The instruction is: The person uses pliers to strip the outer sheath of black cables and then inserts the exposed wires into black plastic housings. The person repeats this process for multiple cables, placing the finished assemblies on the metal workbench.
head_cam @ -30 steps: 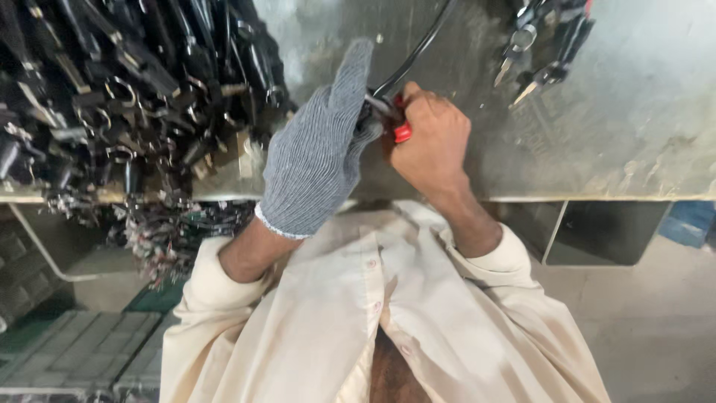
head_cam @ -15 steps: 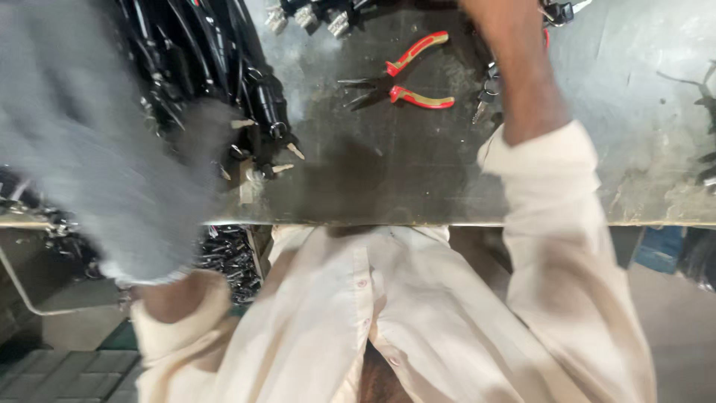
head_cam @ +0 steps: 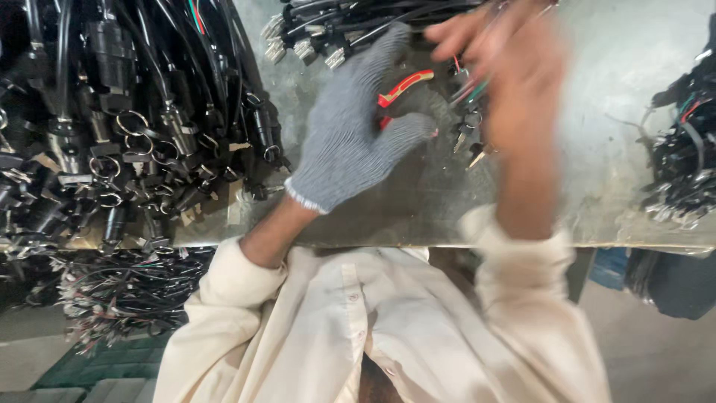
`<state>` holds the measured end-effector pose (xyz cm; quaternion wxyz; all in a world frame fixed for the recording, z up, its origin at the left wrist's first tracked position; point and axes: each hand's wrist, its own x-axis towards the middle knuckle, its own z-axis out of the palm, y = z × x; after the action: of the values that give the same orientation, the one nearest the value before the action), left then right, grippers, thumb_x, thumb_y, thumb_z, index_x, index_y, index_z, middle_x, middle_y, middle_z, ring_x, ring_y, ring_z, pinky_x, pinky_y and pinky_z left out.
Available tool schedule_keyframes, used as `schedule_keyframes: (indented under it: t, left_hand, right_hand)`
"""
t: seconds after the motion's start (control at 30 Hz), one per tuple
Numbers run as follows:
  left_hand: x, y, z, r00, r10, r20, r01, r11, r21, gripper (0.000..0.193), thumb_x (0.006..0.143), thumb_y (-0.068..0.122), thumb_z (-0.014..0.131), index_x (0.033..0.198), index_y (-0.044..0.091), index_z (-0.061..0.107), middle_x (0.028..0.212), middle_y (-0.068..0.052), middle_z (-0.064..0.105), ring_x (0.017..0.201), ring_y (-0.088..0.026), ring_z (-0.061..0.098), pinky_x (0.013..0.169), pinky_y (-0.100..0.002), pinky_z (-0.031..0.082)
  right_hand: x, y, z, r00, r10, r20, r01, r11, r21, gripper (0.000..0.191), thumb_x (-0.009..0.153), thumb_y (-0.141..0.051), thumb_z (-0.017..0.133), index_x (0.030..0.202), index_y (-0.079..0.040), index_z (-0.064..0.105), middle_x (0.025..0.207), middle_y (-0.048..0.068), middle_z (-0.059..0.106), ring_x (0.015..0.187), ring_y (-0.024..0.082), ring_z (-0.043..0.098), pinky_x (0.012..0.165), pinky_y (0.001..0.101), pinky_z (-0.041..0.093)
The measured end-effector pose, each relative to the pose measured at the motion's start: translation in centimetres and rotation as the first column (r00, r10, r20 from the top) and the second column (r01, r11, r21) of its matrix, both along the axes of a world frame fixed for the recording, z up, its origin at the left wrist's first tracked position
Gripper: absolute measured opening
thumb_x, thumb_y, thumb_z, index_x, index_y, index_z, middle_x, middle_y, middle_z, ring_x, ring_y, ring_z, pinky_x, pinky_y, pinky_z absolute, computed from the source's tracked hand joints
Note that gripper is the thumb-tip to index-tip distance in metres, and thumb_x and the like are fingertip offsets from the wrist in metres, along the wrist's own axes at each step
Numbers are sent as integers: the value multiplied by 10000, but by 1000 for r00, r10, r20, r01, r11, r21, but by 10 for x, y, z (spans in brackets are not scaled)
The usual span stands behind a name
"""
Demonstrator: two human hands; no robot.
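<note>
- Right now your left hand (head_cam: 350, 142), in a grey knit glove, lies flat over the red-handled pliers (head_cam: 403, 88) on the metal bench top (head_cam: 597, 149). Fingers point to 1 o'clock, thumb out toward 3 o'clock.
- One red pliers handle shows just past your gloved fingers at 1 o'clock; a second bit of red shows between thumb and palm. Glove hides the rest, so I cannot tell whether you actually grip the pliers or only cover them. Hand looks spread, not fisted.
- Your right hand (head_cam: 507, 67) is bare and heavily blurred, at 3 o'clock from the glove and just beside it. Thin coloured wires (head_cam: 470, 89), red and green, sit at its fingers. Too smeared to tell if it is pinching them or open.
- Small keys (head_cam: 466, 138) lie on the bench below that hand, near your gloved thumb tip.
- Big heap of black cable harnesses with metal rings (head_cam: 127, 127) fills the bench at 9 o'clock from the glove.
- More black cables with silver connectors (head_cam: 313, 41) at 12 o'clock, touching the fingertip area.
- Another black wire bundle (head_cam: 682, 157) at far 3 o'clock, well apart from both hands.
- Your cream shirt sleeves (head_cam: 522, 298) fill the 6 o'clock side.
</note>
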<state>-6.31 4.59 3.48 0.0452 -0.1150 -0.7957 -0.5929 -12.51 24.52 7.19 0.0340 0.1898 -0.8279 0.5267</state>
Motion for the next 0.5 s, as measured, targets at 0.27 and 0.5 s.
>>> schedule_keyframes:
  t: [0.27,0.5]
  left_hand:
    - [35,18,-44,901,-347,260,216,878,426,339,1098,227,607,1353,3,600,1198,-121,709,1086,-233,686,938,-413,564]
    - [33,16,-62,820,-378,429,57,801,597,304,1075,163,538,1328,3,591,1071,-117,575,894,-249,540,785,-381,449]
  right_hand:
    - [71,1,-71,806,425,413,377,170,-911,340,1170,-346,503,1118,-18,580,958,61,600,749,200,610,808,439,503]
    - [126,-35,-24,801,552,234,-470,820,-326,259,1116,-214,492,1126,-25,668,890,28,623,725,150,544,655,343,448]
